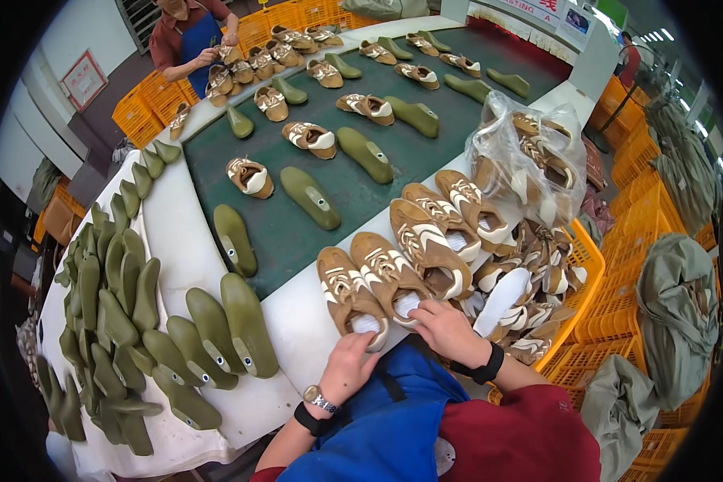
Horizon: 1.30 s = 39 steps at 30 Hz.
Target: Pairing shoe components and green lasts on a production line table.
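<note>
Several brown and white lace-up sneakers stand in a row on the white table edge before me, toes pointing away. My left hand [349,368] has its fingers closed at the heel of the leftmost sneaker [342,283]. At the heel of the sneaker beside it [384,269], my right hand [450,330] grips the collar rim. Striped insoles show inside both openings. Two more sneakers [427,241] and another [466,201] continue the row to the right, untouched. Fingertips inside the heels are partly hidden.
Green shoe lasts [104,305] are heaped at left, with several [247,325] nearer me. A dark green conveyor belt [281,261] carries sneakers and lasts. At right, an orange crate [585,265] holds shoes beside a plastic bag of sneakers [530,153]. A co-worker [193,40] handles shoes across the table.
</note>
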Motion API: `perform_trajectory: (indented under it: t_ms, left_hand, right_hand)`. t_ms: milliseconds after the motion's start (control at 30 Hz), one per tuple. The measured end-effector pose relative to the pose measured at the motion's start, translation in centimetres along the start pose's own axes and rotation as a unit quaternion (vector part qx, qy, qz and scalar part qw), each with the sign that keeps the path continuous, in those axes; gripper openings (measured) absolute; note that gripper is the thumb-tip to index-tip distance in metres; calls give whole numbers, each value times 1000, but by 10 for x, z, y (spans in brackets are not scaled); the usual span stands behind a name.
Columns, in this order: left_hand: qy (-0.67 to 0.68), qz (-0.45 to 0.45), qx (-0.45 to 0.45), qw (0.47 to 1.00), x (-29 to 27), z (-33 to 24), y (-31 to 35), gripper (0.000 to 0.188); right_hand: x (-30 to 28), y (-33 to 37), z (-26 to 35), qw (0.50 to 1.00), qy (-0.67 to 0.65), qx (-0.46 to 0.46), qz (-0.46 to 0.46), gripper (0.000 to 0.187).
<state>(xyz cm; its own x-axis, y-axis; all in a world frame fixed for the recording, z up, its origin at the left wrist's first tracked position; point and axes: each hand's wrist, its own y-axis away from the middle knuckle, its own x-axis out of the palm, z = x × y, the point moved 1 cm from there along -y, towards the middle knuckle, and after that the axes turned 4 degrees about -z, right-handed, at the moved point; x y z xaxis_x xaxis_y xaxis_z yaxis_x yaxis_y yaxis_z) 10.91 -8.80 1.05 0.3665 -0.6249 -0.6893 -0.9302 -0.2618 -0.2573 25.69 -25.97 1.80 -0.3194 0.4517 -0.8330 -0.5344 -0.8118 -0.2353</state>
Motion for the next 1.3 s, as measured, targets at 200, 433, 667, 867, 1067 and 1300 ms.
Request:
perform_trajectory:
  t_ms: [200,433,667,867,1067,1300]
  left_hand:
    - [70,14,-2,997,-15,-6,-6,39]
    - [56,-214,-64,973,-72,-26,-22,57]
    - [-106,-316,-33,942,-96,-2,3,32]
    - [-151,-372,-5,916,-115,-10,24,28]
    - [-106,-408,-35,906,-113,-4,42,23]
    - [-113,-423,-43,898,-116,-16,57,23]
  right_hand:
    - [-20,-16,8,995,-89,5,-48,24]
    - [-15,-32,83,984,-38,-150,-85,21]
    - [5,-60,131,949,-214,-230,3,22]
    - [3,-108,169,967,-129,-209,-63,33]
    - [28,-101,169,959,-129,-247,-60,28]
    - [25,-96,187,956,-186,-225,38,26]
